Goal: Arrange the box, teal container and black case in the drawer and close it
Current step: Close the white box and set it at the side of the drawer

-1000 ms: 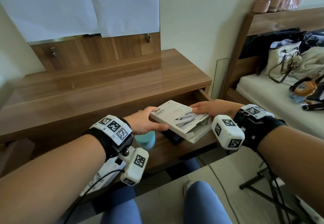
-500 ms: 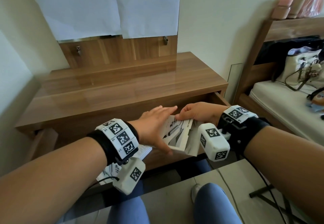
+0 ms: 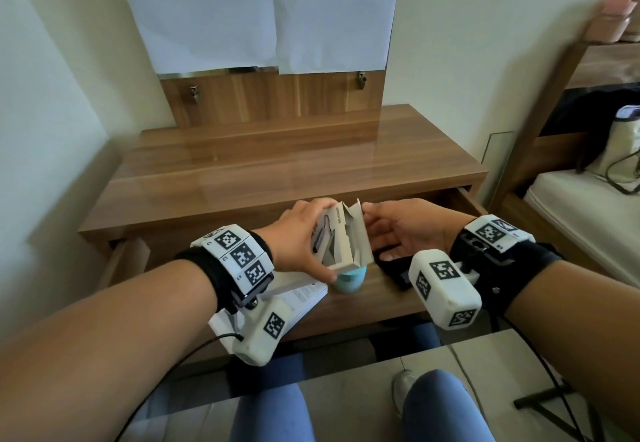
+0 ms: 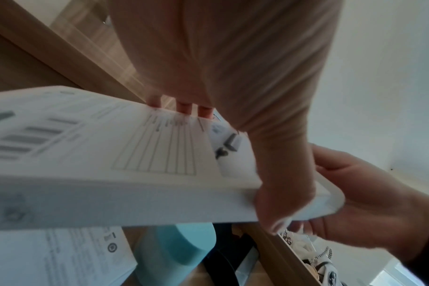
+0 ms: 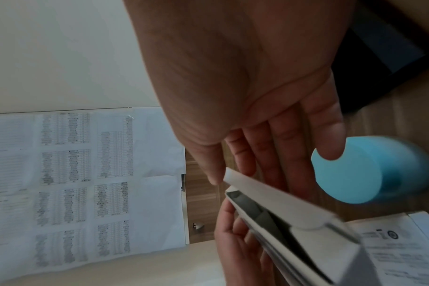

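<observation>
The box lies flat no more; now it stands up on its edge with its end flap open. The left hand now wraps round its side, and the right hand now touches the flap

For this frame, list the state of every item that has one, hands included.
drawer: pulled open
box: held upright above the drawer, end flap open
teal container: lying on its side in the drawer
black case: lying in the drawer, shut
left hand: grips the box
right hand: fingers straight, touching the box flap
</observation>
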Available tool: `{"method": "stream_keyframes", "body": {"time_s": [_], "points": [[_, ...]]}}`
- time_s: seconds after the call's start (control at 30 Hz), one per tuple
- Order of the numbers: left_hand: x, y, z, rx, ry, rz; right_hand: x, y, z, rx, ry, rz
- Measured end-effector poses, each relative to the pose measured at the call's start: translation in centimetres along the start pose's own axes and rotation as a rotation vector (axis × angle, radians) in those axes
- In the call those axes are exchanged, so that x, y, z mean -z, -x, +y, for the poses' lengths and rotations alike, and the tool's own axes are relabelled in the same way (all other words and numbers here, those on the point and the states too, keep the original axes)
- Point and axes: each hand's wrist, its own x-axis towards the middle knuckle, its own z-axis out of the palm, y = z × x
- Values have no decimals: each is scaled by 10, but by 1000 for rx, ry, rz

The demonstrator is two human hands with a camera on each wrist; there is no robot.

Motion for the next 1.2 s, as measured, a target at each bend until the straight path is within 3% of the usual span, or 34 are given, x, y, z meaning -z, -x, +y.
{"method": "stream_keyframes", "body": {"time_s": [0.23, 0.7, 0.97, 1.2], "points": [[4, 1, -3, -17, 74, 42, -14, 0, 0, 80, -26, -60], [0, 1, -7, -73, 19, 118, -30, -5, -1, 211, 141, 52], [2, 0, -3, -80, -20, 120, -31, -8, -6, 215, 227, 130], [2, 0, -3, -46, -116, 108, -30, -8, -3, 177, 269, 71]]}}
